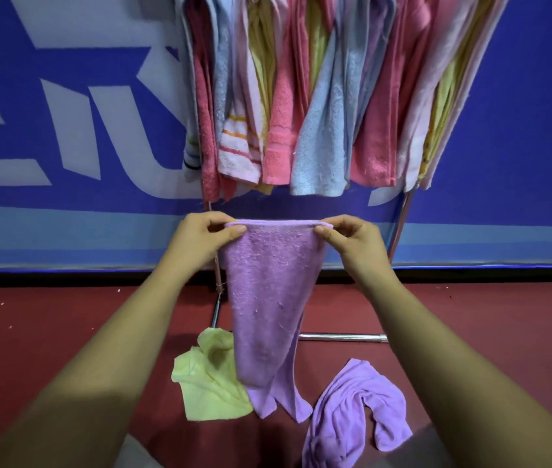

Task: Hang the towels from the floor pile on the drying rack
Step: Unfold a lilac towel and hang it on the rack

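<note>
Purple towel [267, 298], held up before the drying rack [399, 228].
Left hand [200, 239] and right hand [352, 243] pinch its top corners; yellow towel [207, 380] and second purple towel [352, 410] on floor [48, 325].

Red floor [48, 332] meets a blue-and-white lettered wall banner [65, 113]
</note>
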The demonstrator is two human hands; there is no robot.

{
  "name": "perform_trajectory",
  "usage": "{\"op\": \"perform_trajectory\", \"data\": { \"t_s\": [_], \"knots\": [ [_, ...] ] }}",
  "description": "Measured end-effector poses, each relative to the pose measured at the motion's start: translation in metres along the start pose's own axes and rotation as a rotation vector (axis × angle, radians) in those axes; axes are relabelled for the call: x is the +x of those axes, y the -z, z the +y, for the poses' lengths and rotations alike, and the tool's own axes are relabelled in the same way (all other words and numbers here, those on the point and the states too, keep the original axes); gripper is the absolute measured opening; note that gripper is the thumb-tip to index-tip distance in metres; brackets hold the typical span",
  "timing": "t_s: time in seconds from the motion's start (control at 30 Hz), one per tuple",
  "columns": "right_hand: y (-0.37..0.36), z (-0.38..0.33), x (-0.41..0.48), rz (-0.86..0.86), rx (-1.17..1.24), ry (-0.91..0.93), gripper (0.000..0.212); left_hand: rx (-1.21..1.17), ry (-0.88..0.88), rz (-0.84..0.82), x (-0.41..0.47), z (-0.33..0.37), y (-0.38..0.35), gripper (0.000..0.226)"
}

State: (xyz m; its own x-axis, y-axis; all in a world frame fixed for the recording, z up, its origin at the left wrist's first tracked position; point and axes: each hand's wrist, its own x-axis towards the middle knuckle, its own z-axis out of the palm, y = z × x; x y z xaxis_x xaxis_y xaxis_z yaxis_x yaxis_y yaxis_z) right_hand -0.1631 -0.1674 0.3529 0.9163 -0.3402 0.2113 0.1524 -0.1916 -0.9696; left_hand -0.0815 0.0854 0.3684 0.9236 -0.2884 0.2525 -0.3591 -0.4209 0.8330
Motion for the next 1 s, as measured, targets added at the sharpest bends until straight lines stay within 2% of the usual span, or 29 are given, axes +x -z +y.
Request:
{"op": "perform_trajectory", "data": {
  "t_s": [0.23,0.3,0.37,0.43,0.47,0.5,0.53,0.57,0.6,0.63,0.7,0.77,0.9,1.0],
  "knots": [
    [0.031,-0.12,0.025,0.008,0.106,0.153,0.003,-0.122,-0.048,0.033,0.028,0.115,0.046,0.006],
    [0.045,-0.166,0.03,-0.017,0.165,0.202,0.003,-0.224,-0.099,0.046,0.03,0.164,0.062,0.009],
    [0.06,-0.21,0.033,-0.069,0.304,0.228,0.004,-0.43,-0.182,0.047,0.025,0.215,0.074,0.012],
    [0.076,-0.244,0.032,-0.219,0.542,0.201,0.025,-0.722,-0.237,-0.031,0.02,0.249,0.082,0.015],
    [0.081,-0.254,0.029,-0.298,0.604,0.175,0.037,-0.776,-0.233,-0.092,0.017,0.259,0.083,0.017],
    [0.085,-0.26,0.027,-0.328,0.558,0.158,0.039,-0.706,-0.204,-0.14,0.015,0.265,0.084,0.017],
    [0.088,-0.262,0.024,-0.288,0.417,0.14,0.029,-0.533,-0.168,-0.173,0.015,0.266,0.083,0.016],
    [0.09,-0.261,0.02,-0.202,0.26,0.149,0.015,-0.326,-0.138,-0.183,0.015,0.264,0.083,0.013],
    [0.094,-0.259,0.018,-0.112,0.146,0.172,0.01,-0.17,-0.121,-0.173,0.018,0.262,0.084,0.009],
    [0.097,-0.256,0.017,-0.068,0.09,0.191,0.015,-0.081,-0.116,-0.156,0.02,0.262,0.085,0.006],
    [0.105,-0.251,0.017,-0.067,0.067,0.211,0.017,-0.019,-0.157,-0.128,0.023,0.262,0.088,0.003],
    [0.111,-0.249,0.017,-0.064,0.063,0.228,0.016,-0.013,-0.194,-0.12,0.026,0.265,0.087,0.011],
    [0.117,-0.245,0.018,-0.05,0.078,0.231,0.015,0.11,-0.223,-0.154,0.028,0.268,0.082,0.013],
    [0.121,-0.243,0.02,-0.022,0.08,0.222,0.005,0.162,-0.261,-0.207,0.025,0.272,0.08,0.016]
  ]
}}
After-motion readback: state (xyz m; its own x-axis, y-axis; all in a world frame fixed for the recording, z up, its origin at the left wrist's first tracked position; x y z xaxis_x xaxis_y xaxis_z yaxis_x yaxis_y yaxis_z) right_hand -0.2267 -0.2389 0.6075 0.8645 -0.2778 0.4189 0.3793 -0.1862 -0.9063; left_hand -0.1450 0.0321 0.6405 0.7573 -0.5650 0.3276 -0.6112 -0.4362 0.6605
